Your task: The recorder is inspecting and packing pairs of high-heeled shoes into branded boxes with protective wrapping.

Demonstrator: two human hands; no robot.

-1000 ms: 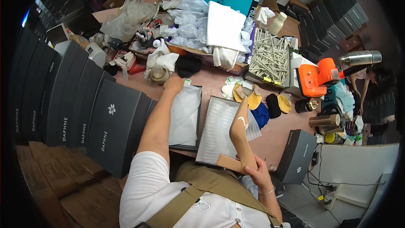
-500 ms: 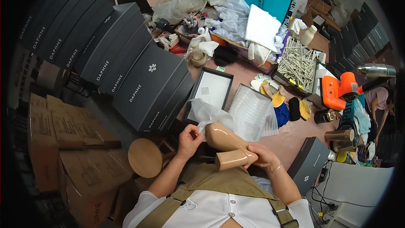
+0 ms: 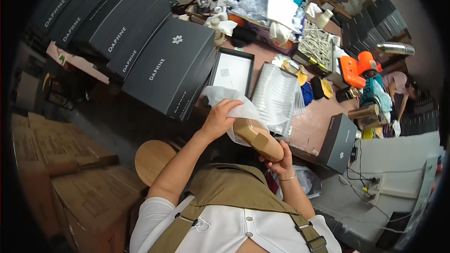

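A glossy tan block-heeled shoe (image 3: 251, 132) is held low in front of my apron, tilted across my body. My right hand (image 3: 280, 160) is closed around its right end. My left hand (image 3: 219, 121) pinches a translucent white wrapping sheet or bag (image 3: 226, 94). The wrapping drapes over and beside the shoe's left end, partly hiding it. Just beyond my hands, a shallow black box part with a white inside (image 3: 230, 76) lies on the table. Beside it sits a box piled with ribbed, translucent packing sheets (image 3: 275, 89).
Dark shoe boxes (image 3: 171, 65) are stacked on the left, above brown cartons (image 3: 91, 192) and a round wooden stool (image 3: 155, 160). A tray of pale sticks (image 3: 316, 44) and an orange device (image 3: 352, 71) stand back right. Another dark box (image 3: 338, 143) rests at the table's right edge.
My left hand has moved up and right, drawing the wrapping over the shoe's left end. The shoe has turned and shifted slightly right. My view has also shifted.
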